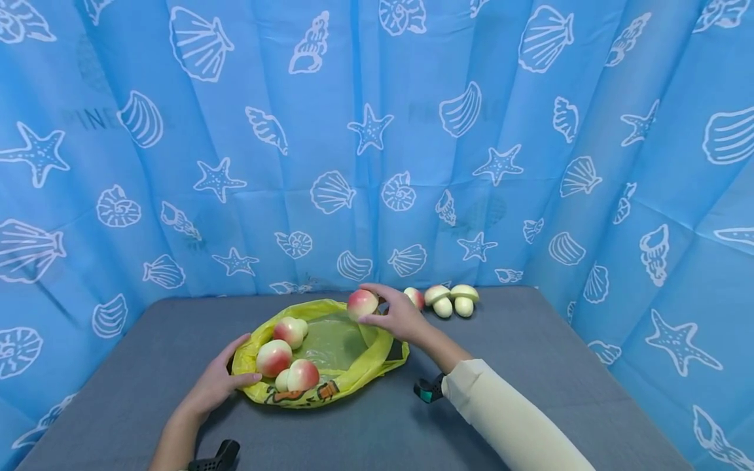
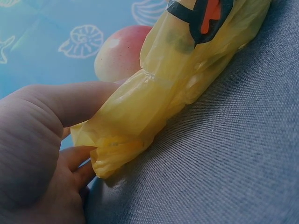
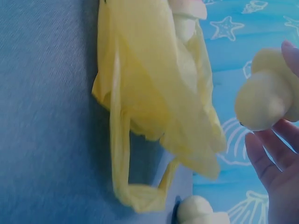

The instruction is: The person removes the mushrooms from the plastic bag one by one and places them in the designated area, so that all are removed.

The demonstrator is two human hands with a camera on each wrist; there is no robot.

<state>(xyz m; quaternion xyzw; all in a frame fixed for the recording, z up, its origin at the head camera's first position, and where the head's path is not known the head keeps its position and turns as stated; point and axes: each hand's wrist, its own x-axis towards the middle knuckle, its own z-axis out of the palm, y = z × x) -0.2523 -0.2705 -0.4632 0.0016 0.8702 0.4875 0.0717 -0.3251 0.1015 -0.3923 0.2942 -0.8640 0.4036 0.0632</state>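
A yellow plastic bag (image 1: 377, 356) lies with its mouth spread wide on the grey table. Inside it, towards the left, are a toy mushroom (image 1: 290, 331) with a red-and-cream cap, another mushroom (image 1: 273, 358), and a third mushroom (image 1: 303, 375) by the near rim. My left hand (image 1: 213, 386) holds the bag's left rim, thumb inside and fingers outside; the left wrist view shows bag film (image 2: 126, 121) between them. Above the bag's right rim, my right hand (image 1: 403, 318) grips a mushroom (image 1: 362, 305) between thumb and fingers. Its pale stem (image 3: 264, 100) shows in the right wrist view.
Behind my right hand, at the table's back edge, sit a red-capped mushroom (image 1: 415, 297), a pale pink one (image 1: 438, 299) and a greenish-cream one (image 1: 465, 301). A blue shell-print curtain (image 1: 368, 163) hangs behind the grey table (image 1: 501, 366). A bag handle (image 3: 140, 196) loops out rightward.
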